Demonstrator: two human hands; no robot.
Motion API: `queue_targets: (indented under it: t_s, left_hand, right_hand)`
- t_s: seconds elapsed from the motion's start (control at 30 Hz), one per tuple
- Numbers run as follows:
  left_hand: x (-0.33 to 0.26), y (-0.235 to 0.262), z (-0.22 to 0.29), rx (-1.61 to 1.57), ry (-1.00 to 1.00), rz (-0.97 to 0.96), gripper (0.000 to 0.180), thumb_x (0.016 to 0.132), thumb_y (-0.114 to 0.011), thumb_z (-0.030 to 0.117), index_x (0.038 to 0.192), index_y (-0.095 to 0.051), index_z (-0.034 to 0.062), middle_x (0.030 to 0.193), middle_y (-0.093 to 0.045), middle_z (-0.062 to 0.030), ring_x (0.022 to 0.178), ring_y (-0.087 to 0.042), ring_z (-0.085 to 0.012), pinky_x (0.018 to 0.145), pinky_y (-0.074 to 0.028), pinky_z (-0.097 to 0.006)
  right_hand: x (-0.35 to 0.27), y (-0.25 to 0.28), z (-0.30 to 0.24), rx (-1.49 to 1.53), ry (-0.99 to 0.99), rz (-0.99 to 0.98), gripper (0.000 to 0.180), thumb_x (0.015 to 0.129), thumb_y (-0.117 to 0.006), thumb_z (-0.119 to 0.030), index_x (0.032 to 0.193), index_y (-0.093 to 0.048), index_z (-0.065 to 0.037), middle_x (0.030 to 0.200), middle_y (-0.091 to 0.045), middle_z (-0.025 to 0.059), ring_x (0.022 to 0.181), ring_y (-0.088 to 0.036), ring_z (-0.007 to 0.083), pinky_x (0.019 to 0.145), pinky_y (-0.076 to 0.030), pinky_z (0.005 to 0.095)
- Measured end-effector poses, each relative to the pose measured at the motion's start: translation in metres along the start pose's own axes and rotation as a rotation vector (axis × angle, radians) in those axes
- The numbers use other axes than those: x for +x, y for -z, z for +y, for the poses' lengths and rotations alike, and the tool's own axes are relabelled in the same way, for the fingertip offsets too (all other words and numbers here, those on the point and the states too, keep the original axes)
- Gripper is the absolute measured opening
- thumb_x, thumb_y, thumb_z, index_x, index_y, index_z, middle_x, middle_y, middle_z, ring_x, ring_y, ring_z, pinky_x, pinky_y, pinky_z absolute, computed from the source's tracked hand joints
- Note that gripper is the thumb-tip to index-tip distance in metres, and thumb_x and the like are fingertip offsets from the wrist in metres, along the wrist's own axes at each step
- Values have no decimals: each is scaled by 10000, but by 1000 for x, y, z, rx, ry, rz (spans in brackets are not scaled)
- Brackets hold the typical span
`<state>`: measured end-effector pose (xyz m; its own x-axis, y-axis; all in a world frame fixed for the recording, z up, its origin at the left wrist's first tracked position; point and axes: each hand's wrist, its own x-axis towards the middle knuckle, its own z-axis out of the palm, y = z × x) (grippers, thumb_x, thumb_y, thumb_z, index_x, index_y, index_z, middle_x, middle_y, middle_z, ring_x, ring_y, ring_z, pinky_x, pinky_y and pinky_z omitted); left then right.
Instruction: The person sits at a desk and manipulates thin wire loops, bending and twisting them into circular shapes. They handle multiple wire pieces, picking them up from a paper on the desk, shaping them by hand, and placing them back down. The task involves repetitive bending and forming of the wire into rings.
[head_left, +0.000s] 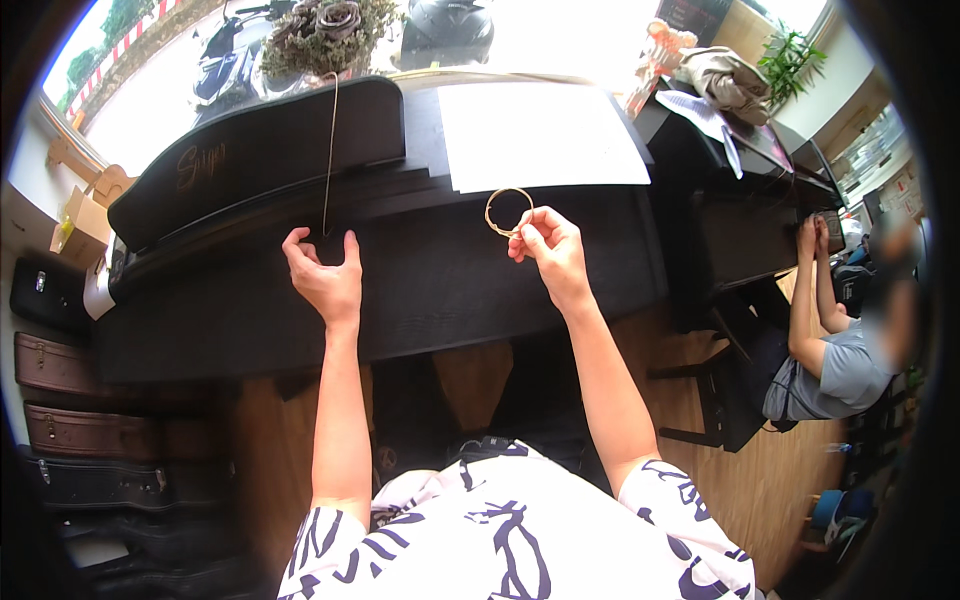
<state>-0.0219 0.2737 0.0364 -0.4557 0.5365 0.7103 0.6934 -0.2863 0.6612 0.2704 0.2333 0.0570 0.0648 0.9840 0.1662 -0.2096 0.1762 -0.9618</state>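
Left hand: the left hand [325, 275] is raised over the closed black piano [430, 270], fingers curled, thumb and forefinger pinched on the lower end of a thin wire [330, 150] that runs almost straight up from it.
Right hand: the right hand [548, 248] pinches the rim of a small coil of wire [508, 211] between thumb and fingertips — the golden loop stands up from the fingers, just below a white sheet.
Wire: the straight strand climbs past the folded music stand [260, 150] toward the top of the piano; whether it joins the coil cannot be told.
White sheet: a sheet of paper [540, 135] lies flat on the piano's top, right of the music stand.
Cases: several closed instrument cases [70, 400] — brown and black, with metal latches — are stacked at the lower left; what is inside them is hidden.
Cardboard box: a small open box [85, 215] sits on the ledge at the far left; its contents are too small to tell.
Plant: a pot of dried flowers [325, 30] stands behind the piano by the window.
Other person: a person in a grey shirt [840, 365] sits at the right, both hands on a second dark piano [740, 190] bearing papers and a crumpled cloth [725, 80].
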Motion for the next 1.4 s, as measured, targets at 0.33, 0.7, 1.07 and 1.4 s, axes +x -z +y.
queue_targets:
  t_s: [0.33, 0.7, 1.07, 1.4]
  left_hand:
    - [-65, -8, 78, -586, 85, -798, 106, 899, -729, 66, 965, -702, -13, 868, -706, -60, 744, -681, -108, 644, -510, -225]
    - [-77, -16, 71, -686, 244, -626, 52, 920, -686, 12, 956, -668, -21, 862, -686, -55, 778, -679, -109, 691, -534, -231]
    - [-74, -11, 78, -451, 43, -580, 72, 855, -697, -15, 914, -683, 23, 825, -652, -40, 640, -586, -125, 577, -456, -244]
    - [-76, -14, 78, -513, -40, -569, 134, 825, -738, -24, 939, -728, 46, 880, -675, -38, 733, -638, -136, 579, -473, -254]
  right_hand:
    - [-22, -23, 31, 88, 51, -101, 34, 968, -586, 10, 957, -618, 10, 895, -707, 103, 823, -710, 168, 771, -588, 295]
    - [-26, -25, 32, -329, 230, -134, 297, 836, -690, 85, 1122, -654, 11, 959, -678, 48, 706, -585, 43, 584, -444, 179]
    - [-29, -25, 32, -139, 105, 17, 203, 922, -692, 9, 1124, -685, 35, 968, -718, 67, 866, -691, 94, 764, -535, 209]
    - [-26, -27, 38, -362, 227, -40, 104, 882, -702, 30, 979, -734, 15, 851, -740, 84, 739, -706, 116, 663, -545, 225]
